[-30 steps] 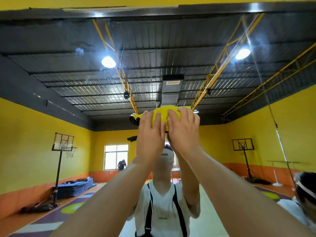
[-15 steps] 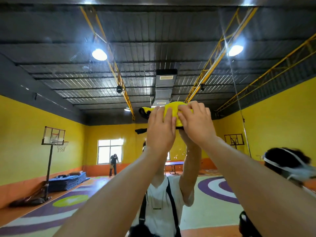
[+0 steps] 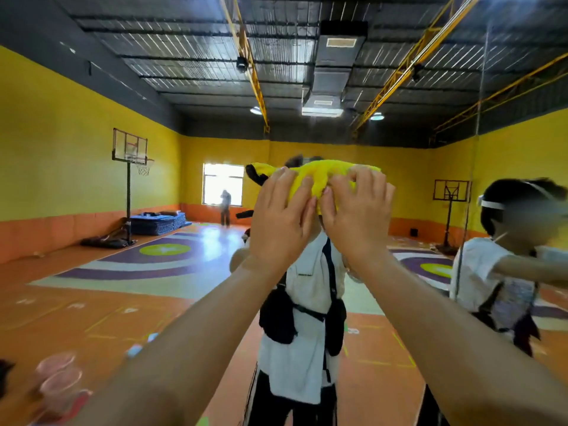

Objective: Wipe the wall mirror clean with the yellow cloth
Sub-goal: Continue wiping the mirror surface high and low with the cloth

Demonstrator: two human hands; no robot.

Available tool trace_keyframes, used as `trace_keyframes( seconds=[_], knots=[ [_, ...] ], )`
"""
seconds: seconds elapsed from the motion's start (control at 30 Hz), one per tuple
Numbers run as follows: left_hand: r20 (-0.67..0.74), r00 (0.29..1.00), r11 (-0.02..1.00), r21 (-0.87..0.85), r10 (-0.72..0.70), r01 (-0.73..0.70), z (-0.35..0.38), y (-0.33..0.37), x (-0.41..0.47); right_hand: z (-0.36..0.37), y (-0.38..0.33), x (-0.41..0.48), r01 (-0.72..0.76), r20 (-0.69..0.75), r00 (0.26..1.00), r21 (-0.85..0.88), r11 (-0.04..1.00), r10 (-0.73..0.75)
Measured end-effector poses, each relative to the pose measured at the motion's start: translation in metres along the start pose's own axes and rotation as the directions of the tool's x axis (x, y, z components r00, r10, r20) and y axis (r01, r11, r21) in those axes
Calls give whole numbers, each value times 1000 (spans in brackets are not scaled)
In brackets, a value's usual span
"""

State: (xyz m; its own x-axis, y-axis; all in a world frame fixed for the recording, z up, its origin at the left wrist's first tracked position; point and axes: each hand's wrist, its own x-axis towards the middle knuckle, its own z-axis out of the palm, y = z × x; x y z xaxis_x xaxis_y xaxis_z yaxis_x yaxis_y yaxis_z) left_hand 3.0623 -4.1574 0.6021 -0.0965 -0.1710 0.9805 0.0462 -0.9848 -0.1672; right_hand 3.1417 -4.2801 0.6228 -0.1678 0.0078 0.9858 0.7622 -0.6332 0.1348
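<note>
The wall mirror (image 3: 129, 96) fills the view and reflects a yellow gym hall and me. A bunched yellow cloth (image 3: 319, 175) with a dark end at its left lies against the glass at about head height. My left hand (image 3: 281, 222) presses its straight fingers on the cloth's left part. Beside it, almost touching, my right hand (image 3: 358, 215) holds the right part with bent fingers over the bunch. The cloth's lower part is hidden behind both hands.
Another person (image 3: 504, 262) stands close on my right, an arm stretched to the right. A vertical mirror seam (image 3: 471, 192) runs just left of them. Blurred pink cups (image 3: 58, 384) sit at the lower left.
Both hands have slid the cloth down the mirror, from the reflected ceiling to head height. My view has tilted down, and the reflected floor now shows.
</note>
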Motion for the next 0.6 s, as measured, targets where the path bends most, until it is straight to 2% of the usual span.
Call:
trace_keyframes(
  seconds=[0.2, 0.43, 0.6],
  knots=[
    [76, 995, 998, -10, -62, 63, -12, 23, -113, -9, -7, -114, 26, -5, 1000, 50, 998, -26],
    [221, 975, 997, -75, -9, 26, -39, 38, -246, -29, -28, -250, 32, 59, 998, 103, 994, -38],
    [334, 941, 996, -93, 44, -14, -65, 45, -328, -43, -37, -339, 83, 147, 984, 112, 990, -99]
  ],
)
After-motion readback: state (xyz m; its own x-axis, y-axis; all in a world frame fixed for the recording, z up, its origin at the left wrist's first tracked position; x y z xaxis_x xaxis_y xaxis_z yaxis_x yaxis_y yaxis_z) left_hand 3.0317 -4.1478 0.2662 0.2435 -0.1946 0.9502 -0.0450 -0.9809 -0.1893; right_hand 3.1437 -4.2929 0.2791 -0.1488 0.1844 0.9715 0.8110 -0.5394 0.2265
